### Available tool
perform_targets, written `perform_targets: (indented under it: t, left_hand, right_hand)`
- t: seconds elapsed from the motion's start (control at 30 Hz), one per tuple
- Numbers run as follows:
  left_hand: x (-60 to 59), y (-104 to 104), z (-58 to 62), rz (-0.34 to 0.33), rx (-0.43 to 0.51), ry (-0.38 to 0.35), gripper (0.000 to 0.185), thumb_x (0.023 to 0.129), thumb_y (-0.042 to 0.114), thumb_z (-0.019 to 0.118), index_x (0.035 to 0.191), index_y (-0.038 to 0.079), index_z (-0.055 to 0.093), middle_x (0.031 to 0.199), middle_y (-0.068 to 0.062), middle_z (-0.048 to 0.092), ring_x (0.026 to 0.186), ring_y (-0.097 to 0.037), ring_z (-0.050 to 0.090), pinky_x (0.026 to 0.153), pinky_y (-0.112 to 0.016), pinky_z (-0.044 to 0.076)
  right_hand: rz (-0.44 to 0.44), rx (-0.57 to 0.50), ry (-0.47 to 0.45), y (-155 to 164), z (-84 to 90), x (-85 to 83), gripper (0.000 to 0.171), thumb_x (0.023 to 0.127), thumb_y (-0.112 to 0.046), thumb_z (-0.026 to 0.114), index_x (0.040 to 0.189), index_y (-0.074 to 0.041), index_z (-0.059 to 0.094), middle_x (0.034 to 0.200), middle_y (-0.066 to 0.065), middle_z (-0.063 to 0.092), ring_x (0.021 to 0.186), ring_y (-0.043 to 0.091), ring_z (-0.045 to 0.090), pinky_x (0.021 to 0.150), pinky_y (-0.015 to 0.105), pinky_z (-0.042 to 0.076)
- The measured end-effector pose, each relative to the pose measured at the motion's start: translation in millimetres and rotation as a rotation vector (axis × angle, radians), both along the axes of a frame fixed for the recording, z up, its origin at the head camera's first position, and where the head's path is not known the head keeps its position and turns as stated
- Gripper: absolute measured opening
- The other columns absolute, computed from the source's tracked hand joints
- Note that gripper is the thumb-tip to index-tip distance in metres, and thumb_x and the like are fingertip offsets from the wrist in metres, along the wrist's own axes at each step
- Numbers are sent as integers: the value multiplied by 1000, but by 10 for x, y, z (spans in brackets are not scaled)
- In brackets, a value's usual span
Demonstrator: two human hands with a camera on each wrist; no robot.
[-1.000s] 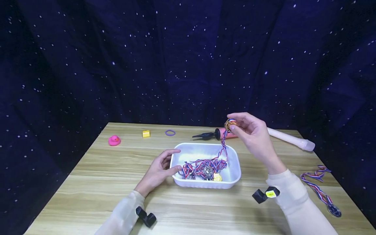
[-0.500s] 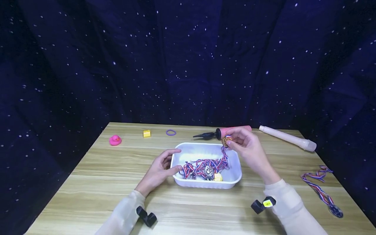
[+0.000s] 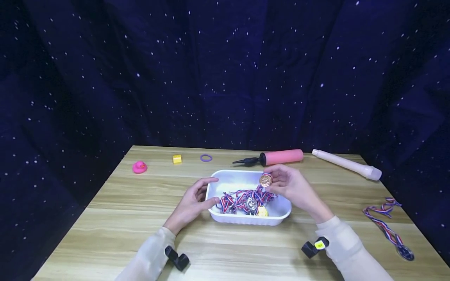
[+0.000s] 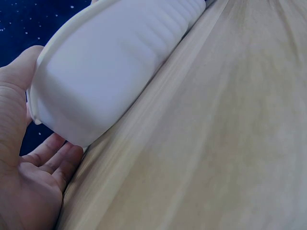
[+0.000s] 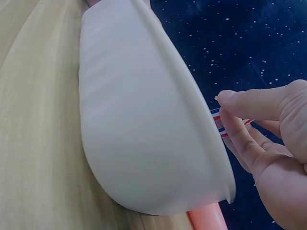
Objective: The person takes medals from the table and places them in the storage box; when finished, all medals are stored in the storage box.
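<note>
A bronze-coloured round medal (image 3: 265, 180) is pinched between the thumb and fingertips of the right hand (image 3: 290, 186), whose grip is clamped on it just above the far right part of the white rectangular plastic tray (image 3: 246, 218). The medal's red, white and blue striped ribbon (image 3: 242, 197) trails down into the tray, where it lies tangled with other ribbons; a silver medal (image 3: 250, 203) and a gold medal (image 3: 261, 212) are seen among them near the tray's near wall. In the right wrist view only a short piece of ribbon (image 5: 218, 122) is visible between the fingers, and the medal itself appears to be hidden there. The tray's left end is touched by the left hand (image 3: 191, 203), thumb and fingers spread apart around the corner with nothing gripped. The tray rests on the light wooden counter (image 3: 116, 218). Behind the tray lies a pink and black hand pump (image 3: 270, 158); further to the tray's right lie a pale pink tube (image 3: 346, 164) and another ribboned medal (image 3: 388, 228). Behind the tray to its left are a purple ring (image 3: 206, 157), a yellow block (image 3: 177, 159) and a pink rubber duck (image 3: 139, 167).
</note>
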State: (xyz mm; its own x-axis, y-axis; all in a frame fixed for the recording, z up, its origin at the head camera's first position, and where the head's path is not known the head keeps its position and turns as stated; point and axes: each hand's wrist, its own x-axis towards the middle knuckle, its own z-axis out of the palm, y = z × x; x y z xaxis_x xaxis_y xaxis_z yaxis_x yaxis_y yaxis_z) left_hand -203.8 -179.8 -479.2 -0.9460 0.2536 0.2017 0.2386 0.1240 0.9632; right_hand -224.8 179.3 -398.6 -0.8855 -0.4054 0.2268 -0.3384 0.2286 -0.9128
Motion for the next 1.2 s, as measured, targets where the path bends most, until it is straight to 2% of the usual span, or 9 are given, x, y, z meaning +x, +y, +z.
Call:
perform_targets:
  t: [0.27,0.33,0.47,0.57,0.73,0.87,1.03,1.1,1.2]
  left_hand:
    - [-9,3,32,1,1,-2,64,96,8,86,155,15,61,153,-21,62,140,-41,62,124,-54,49]
    - [-13,2,38,1,2,2,65,96,8,86,155,15,61,153,-21,62,139,-41,62,123,-55,49]
    - [-15,0,48,2,2,11,65,96,8,86,155,15,61,152,-21,62,139,-41,62,123,-57,49]
    - [-15,1,51,-1,4,14,65,96,8,86,155,15,61,152,-21,62,138,-41,63,123,-57,49]
    - [-17,2,28,-5,3,10,65,96,8,86,155,14,61,153,-22,62,139,-41,63,122,-55,50]
    - [-17,3,14,-3,-1,-3,64,96,9,86,155,15,61,153,-20,62,139,-39,63,122,-51,50]
    - [-10,3,8,-4,-3,-12,64,96,9,86,155,16,61,153,-20,62,139,-38,63,122,-49,51]
    - [-7,4,8,-5,-2,-8,64,97,9,86,155,16,61,152,-21,62,138,-39,63,121,-51,51]
    - [-2,6,6,-5,0,-2,64,97,8,86,155,15,61,151,-22,63,137,-41,63,121,-54,51]
  right_hand:
    - [25,46,-9,-47,-2,10,48,85,12,90,128,7,68,119,23,74,99,26,76,88,29,67]
    - [22,108,37,-59,1,15,49,83,5,95,126,1,72,117,16,76,101,26,75,88,30,67]
    - [-8,262,198,-88,-5,20,47,79,-13,103,119,-13,78,111,3,72,102,23,69,85,28,63]
    - [-8,300,245,-99,-17,20,46,79,-16,104,117,-16,79,100,5,65,90,26,63,74,26,56]
    - [36,302,205,-116,-42,28,44,81,-11,101,117,-13,76,85,8,65,74,21,58,64,24,48]
    - [72,369,216,-130,-46,51,44,83,-12,100,118,-12,74,85,2,67,74,14,57,66,26,49]
    - [108,555,280,-132,-13,116,51,81,-14,101,124,-9,75,90,-3,70,82,15,63,78,32,54]
    - [110,609,302,-138,7,141,54,81,-14,101,127,-8,75,93,-3,70,86,16,65,83,35,54]
    - [102,624,315,-148,30,168,56,82,-15,100,131,-7,74,101,1,72,91,20,67,85,38,56]
